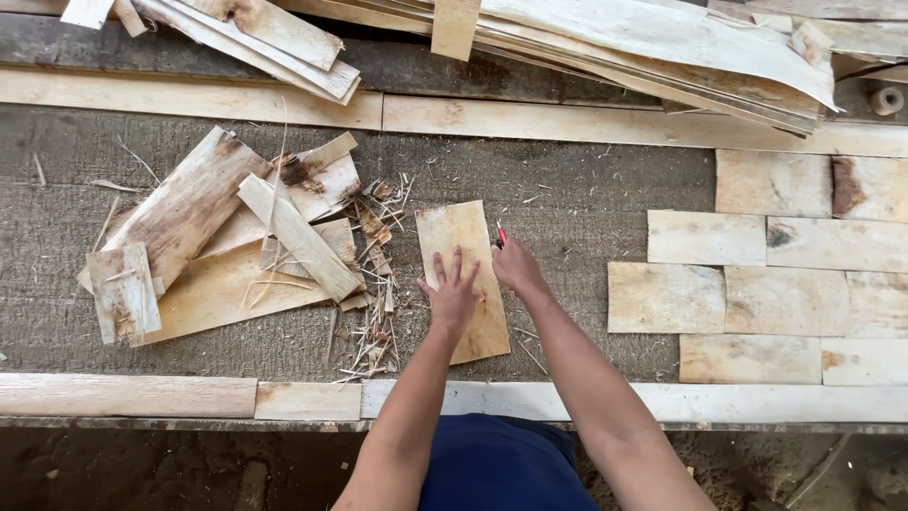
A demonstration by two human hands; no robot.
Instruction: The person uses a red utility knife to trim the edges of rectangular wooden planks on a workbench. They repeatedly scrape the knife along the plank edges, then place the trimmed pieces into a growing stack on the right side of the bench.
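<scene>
A pale rectangular piece of thin wood veneer (461, 237) lies on the rough grey work surface (577, 199). My left hand (452, 293) rests flat on it with fingers spread. My right hand (515, 269) is at the sheet's right edge, closed around a small tool with a red tip (500, 232), its point at the sheet's upper right edge.
A heap of veneer offcuts and splinters (227, 237) lies to the left. Trimmed rectangular veneer pieces (757, 274) lie in rows on the right. Long veneer strips (653, 47) are stacked along the far side. Wooden rails (189, 99) border the surface.
</scene>
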